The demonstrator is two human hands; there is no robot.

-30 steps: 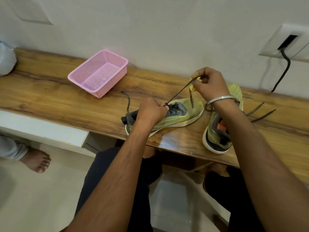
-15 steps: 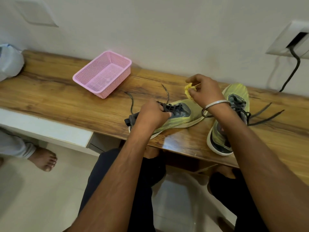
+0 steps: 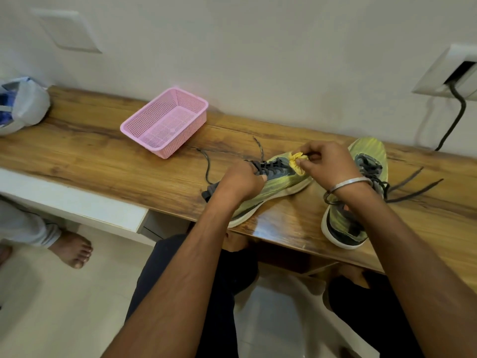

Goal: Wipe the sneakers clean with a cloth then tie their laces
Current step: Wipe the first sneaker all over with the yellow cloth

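**Both hands at the near sneaker, cloth pinched over its toe**

The left hand [image 3: 241, 183] reaches in from below, forearm angled up across the counter [image 3: 103, 161] edge, its fingers curled down onto the laced tongue of the near sneaker [image 3: 281, 177], gripping at the dark laces [image 3: 268, 166]. The right hand [image 3: 326, 164], a metal bangle [image 3: 348, 184] on its wrist, comes in from the right, bent inward at the wrist; thumb and fingers pinch a small yellow cloth [image 3: 296, 162], bunched and hanging against the sneaker's forefoot. That sneaker lies tilted on its side, toe pointing right, loose lace ends trailing toward a pink basket [image 3: 165, 122]. The second sneaker [image 3: 361, 197] stands upright just right of the right wrist, partly hidden by it, its laces untied and spilling across the wood.
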